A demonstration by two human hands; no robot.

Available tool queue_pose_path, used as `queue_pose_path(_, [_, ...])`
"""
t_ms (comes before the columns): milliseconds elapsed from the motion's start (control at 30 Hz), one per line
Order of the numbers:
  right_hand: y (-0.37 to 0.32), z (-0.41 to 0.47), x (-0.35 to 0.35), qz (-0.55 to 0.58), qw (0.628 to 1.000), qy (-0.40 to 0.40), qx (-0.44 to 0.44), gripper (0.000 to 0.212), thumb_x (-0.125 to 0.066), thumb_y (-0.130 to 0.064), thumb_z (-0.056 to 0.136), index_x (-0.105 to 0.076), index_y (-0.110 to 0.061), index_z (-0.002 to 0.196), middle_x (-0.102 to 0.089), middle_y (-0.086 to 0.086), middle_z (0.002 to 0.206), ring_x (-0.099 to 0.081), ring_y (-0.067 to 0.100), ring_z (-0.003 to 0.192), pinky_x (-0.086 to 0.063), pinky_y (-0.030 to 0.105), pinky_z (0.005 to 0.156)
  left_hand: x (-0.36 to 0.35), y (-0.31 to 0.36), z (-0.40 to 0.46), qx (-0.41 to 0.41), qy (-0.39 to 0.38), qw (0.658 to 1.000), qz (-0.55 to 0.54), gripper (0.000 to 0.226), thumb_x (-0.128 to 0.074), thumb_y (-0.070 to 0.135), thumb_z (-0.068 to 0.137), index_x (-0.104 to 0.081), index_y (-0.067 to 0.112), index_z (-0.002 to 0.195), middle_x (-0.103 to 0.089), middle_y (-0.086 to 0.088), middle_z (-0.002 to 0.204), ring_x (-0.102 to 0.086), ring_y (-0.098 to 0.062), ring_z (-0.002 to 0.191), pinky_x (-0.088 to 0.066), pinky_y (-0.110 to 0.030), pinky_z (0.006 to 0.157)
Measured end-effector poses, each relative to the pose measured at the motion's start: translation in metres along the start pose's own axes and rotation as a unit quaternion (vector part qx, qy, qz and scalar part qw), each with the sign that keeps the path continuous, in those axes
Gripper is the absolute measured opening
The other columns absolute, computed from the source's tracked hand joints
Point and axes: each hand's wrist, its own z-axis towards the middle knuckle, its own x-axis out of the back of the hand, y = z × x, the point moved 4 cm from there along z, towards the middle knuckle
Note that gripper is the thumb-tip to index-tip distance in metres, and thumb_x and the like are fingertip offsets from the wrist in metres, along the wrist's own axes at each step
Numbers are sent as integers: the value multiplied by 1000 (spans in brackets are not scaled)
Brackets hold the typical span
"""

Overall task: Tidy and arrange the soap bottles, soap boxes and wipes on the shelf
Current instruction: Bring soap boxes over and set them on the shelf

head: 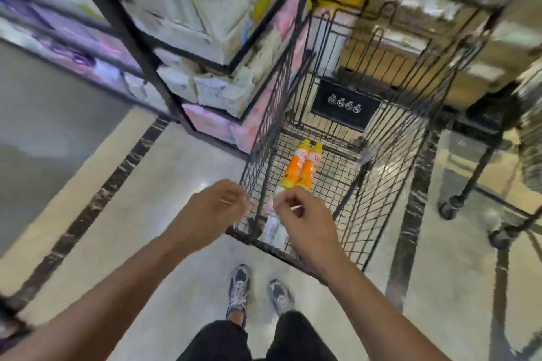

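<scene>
Cart (390, 173): black wire shopping cart standing on the floor, from centre out toward 2 o'clock; a dark panel with white symbols hangs on its far inner wall.
Bottles (299, 167): two orange soap bottles with yellow caps, lying side by side and touching on the cart's wire bottom, caps pointing toward 12 o'clock.
Pale packet (274, 228): whitish item in the cart's near corner, at 6 o'clock from the bottles; too blurred to identify.
Left hand (212, 211): held above the floor just outside the cart's near-left corner, at 8 o'clock from the bottles; fingers loosely curled; whether anything is held cannot be told.
Right hand (302, 217): held over the cart's near corner, just at 6 o'clock from the bottle bases; fingers curled, with a thin pale sliver showing at the fingers; grip cannot be told.
Shelf (205, 47): black-framed shelving at 11 o'clock, just beside the cart's left wall, stacked with white and pink packs; heavily blurred.
Floor (164, 184): pale glossy tiles with a dark marbled strip running toward 7 o'clock.
Shoes (259, 291): pair of grey trainers at 6 o'clock, above dark trousers.
Second cart (481, 161): black frame with castors at 3 o'clock.
</scene>
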Motion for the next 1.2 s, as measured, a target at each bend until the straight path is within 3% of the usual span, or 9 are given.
queue_pose_path(167, [-66, -53, -24, 3, 981, -114, 157, 9, -73, -19, 96, -71, -24, 89, -71, -13, 83, -63, 3, 76, -44, 12, 69, 39, -16, -107, -8, 171, 983, -68, 5, -67, 32, 101, -70, 35, 104, -73, 15, 103, -65, 6, 91, -48, -6, 69])
queue_pose_path(367, [-125, -125, -96, -27, 918, -280, 278, 13, -72, -19, 95, -69, -24, 84, -67, -12, 73, -59, 6, 66, -45, 18, 63, 71, -72, -246, 29, 330, 933, -138, 12, -67, 29, 100, -72, 40, 99, -74, 19, 102, -69, -2, 97, -59, -35, 88])
queue_pose_path(500, [-168, -206, -165, -14, 859, -379, 343, 15, -71, -21, 96, -70, -33, 87, -71, -10, 84, -66, 17, 75, -51, 24, 67, 90, -124, -357, 39, 455, 870, -186, 13, -69, 24, 99, -75, 36, 100, -76, 15, 101, -71, -9, 97, -59, -43, 91])
queue_pose_path(633, [-189, -317, -246, -32, 788, -472, 394, 16, -72, -23, 97, -69, -35, 87, -70, -12, 82, -66, 20, 76, -50, 27, 67, 94, -180, -474, 49, 554, 799, -227, 12, -67, 39, 90, -74, 37, 100, -77, 8, 99, -72, -19, 96, -57, -53, 93])
queue_pose_path(733, [-178, -412, -305, -34, 745, -532, 401, 15, -73, -21, 96, -70, -31, 84, -69, -11, 80, -65, 23, 73, -50, 28, 64, 81, -235, -566, 72, 587, 772, -236, 12, -66, 37, 91, -73, 41, 98, -77, 7, 95, -72, -18, 90, -58, -51, 90])
queue_pose_path(867, [-164, -544, -375, -14, 698, -596, 397, 8, -68, -27, 90, -71, -34, 87, -70, -8, 77, -65, 17, 71, -50, 29, 65, 77, -302, -695, 114, 645, 721, -226, 25, -69, 15, 100, -72, 40, 96, -77, 0, 89, -74, -18, 85, -60, -45, 84])
queue_pose_path(967, [-165, -630, -422, -12, 660, -627, 414, 8, -68, -25, 94, -71, -31, 91, -70, -2, 80, -66, 18, 74, -52, 38, 69, 95, -340, -775, 148, 700, 669, -203, 14, -67, 23, 100, -72, 36, 94, -75, 5, 87, -71, -13, 83, -59, -43, 79])
queue_pose_path(1100, [-179, -707, -471, -22, 626, -650, 430, 12, -69, -21, 98, -72, -30, 93, -71, -9, 84, -67, 14, 77, -57, 36, 72, 126, -369, -832, 149, 719, 653, -185, 15, -65, 24, 100, -72, 36, 94, -73, 15, 88, -69, -4, 84, -60, -40, 82])
queue_pose_path(1200, [-193, -745, -512, -35, 602, -653, 457, 11, -68, -27, 99, -70, -36, 93, -71, -12, 86, -65, 10, 76, -55, 34, 69, 154, -405, -864, 164, 729, 645, -159, 19, -64, 26, 100, -70, 44, 95, -73, 17, 91, -69, -6, 87, -60, -42, 81])
